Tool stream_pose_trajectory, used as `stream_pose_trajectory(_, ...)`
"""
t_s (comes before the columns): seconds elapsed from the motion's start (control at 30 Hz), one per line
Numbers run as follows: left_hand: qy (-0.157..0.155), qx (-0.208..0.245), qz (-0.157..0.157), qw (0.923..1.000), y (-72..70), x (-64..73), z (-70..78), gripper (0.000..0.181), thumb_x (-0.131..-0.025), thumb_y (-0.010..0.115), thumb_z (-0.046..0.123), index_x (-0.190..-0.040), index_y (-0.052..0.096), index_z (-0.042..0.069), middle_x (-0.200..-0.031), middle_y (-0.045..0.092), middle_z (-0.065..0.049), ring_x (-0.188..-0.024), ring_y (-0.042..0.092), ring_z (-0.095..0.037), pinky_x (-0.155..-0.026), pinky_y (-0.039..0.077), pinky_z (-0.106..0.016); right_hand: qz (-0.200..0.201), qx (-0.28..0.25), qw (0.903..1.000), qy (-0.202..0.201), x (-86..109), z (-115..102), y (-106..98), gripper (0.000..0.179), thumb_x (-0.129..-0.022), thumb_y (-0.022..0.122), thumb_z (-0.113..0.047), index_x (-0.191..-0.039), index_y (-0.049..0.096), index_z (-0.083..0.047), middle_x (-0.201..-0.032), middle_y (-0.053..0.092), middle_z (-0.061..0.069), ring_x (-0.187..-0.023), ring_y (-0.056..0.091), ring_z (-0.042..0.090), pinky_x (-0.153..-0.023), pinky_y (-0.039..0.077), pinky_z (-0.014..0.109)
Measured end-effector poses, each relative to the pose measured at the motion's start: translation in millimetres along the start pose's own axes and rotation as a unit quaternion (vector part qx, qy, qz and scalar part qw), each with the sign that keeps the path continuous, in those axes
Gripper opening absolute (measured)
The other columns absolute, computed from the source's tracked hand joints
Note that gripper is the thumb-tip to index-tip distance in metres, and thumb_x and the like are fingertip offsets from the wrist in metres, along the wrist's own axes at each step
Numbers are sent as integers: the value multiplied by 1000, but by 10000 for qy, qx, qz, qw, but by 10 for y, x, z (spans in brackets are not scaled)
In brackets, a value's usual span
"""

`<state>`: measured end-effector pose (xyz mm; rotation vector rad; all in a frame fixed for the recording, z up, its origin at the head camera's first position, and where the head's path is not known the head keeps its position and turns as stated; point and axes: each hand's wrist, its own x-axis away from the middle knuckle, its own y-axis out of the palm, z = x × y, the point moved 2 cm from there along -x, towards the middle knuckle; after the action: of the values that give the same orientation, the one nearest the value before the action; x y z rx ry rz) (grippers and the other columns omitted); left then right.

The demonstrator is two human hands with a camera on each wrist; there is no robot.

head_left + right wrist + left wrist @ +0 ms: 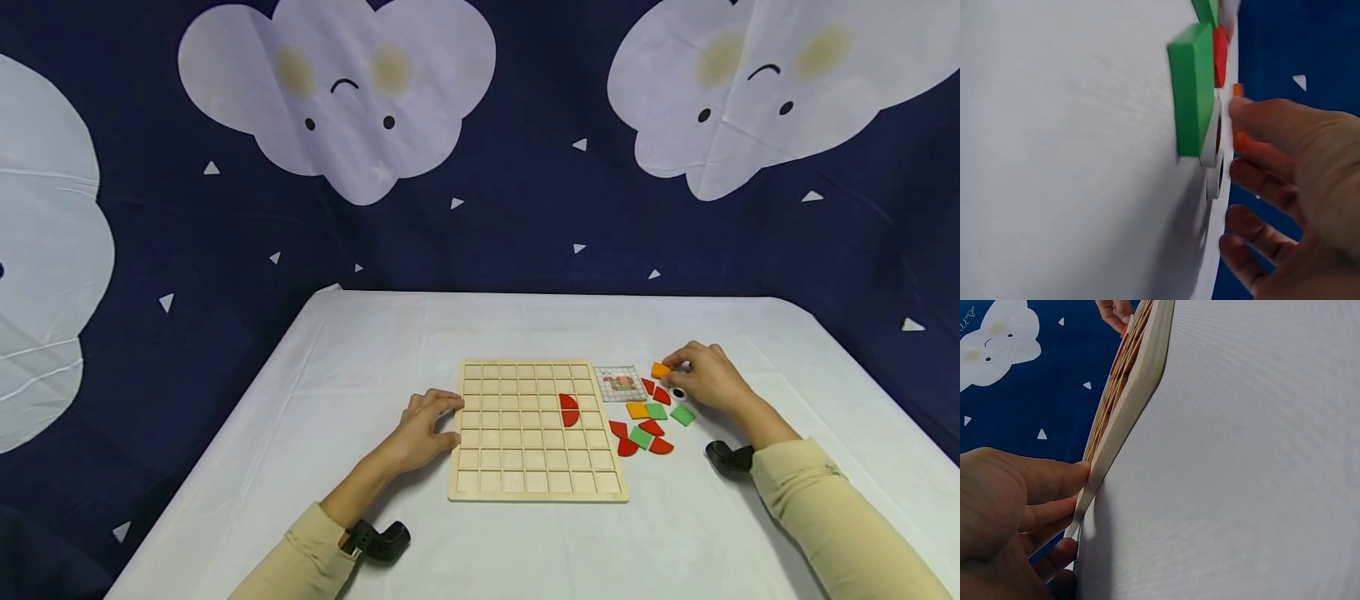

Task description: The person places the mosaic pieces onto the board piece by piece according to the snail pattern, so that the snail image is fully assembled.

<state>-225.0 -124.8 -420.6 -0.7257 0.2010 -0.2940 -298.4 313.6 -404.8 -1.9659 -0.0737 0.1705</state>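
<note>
My left hand (422, 432) rests against the left edge of a wooden grid board (517, 458), thumb and fingertips touching its rim; the left wrist view shows the thumb on the side of the frame. Two red quarter-circle tiles (570, 417) sit in neighbouring cells toward the board's right side. Beyond the board's right edge, my right hand (708, 379) pinches an orange square tile (660, 370) between thumb and finger. Below that hand lie a white disc with a black centre (678, 393) and a green tile (1191, 94), with a second white disc (1211, 137) by the green one.
A small printed picture card (620, 383) lies at the board's upper right. Beside it are several loose red tiles (661, 446), green tiles (656, 412) and another orange tile (637, 410). A white cloth covers the table (360, 350), and a dark cloud-print curtain (525, 225) hangs behind.
</note>
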Motion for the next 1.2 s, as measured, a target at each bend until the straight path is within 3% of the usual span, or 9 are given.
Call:
stream_pose_trajectory(0.13, -4, -16, 9, 10000, 2, -4, -1, 45, -82, 68, 9, -126, 58, 6, -134, 49, -2, -117, 36, -23, -96, 30, -45, -47, -115, 9999, -37, 6, -159, -15, 32, -85, 66, -22, -111, 67, -2, -114, 59, 19, -102, 42, 34, -83, 38, 49)
stream_pose_trajectory(0.33, 2, -29, 1, 10000, 8, -8, -3, 45, -82, 68, 8, -126, 58, 6, -133, 49, -3, -118, 36, -23, -96, 30, -46, -60, -306, 9988, -371, 58, -555, 28, 30, -84, 67, -23, -109, 69, -7, -112, 61, 13, -102, 44, 30, -83, 41, 47)
stream_pose_trajectory(0.67, 14, -41, 33, 10000, 14, -10, 1, 45, -81, 68, 8, -125, 59, 6, -133, 50, -2, -117, 37, -23, -96, 31, -45, -18, -678, 9893, -1293, 169, -1160, 196, 22, -81, 71, -19, -101, 72, -12, -105, 65, 3, -93, 46, 25, -74, 40, 32)
stream_pose_trajectory(0.97, 26, -72, 77, 9999, 17, -5, 10, 44, -80, 69, 8, -124, 59, 5, -131, 51, -3, -116, 37, -23, -95, 30, -44, -282, -725, 9844, -1580, 157, -1435, 350, 21, -80, 72, -26, -100, 72, -17, -101, 64, -3, -91, 45, 20, -75, 36, 32)
stream_pose_trajectory(1.2, 55, -97, 85, 9999, 16, -6, 3, 44, -80, 69, 8, -123, 59, 5, -131, 51, -3, -115, 38, -23, -95, 30, -42, -312, -564, 9822, -1765, 106, -1489, 447, 19, -81, 73, -25, -98, 72, -17, -99, 63, -1, -88, 46, 20, -74, 36, 32)
